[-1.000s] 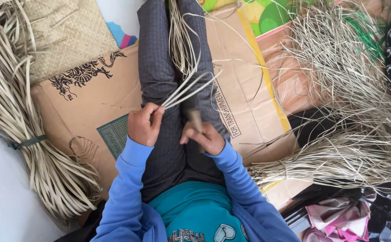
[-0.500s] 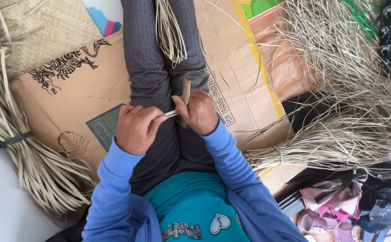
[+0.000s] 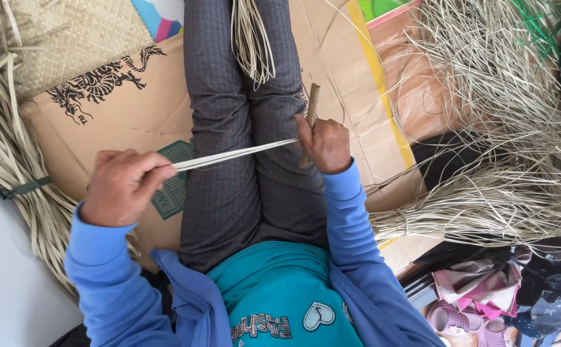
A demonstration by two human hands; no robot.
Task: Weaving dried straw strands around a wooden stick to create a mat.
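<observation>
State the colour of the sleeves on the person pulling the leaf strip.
Bright blue sleeves, plain, seen best in the head view.

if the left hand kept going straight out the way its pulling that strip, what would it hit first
The left hand pulls the pale leaf strip out leftward. Going on that way, it would likely first meet the tied bundle of dried leaves lying over the cardboard, though depth is unclear.

Flattened cardboard (image 3: pixel 100 122) over pale floor (image 3: pixel 4 295); woven mat (image 3: pixel 68 38) upper left; tied straw bundles (image 3: pixel 10 173) left, loose straw (image 3: pixel 505 148) right; daylight
</observation>
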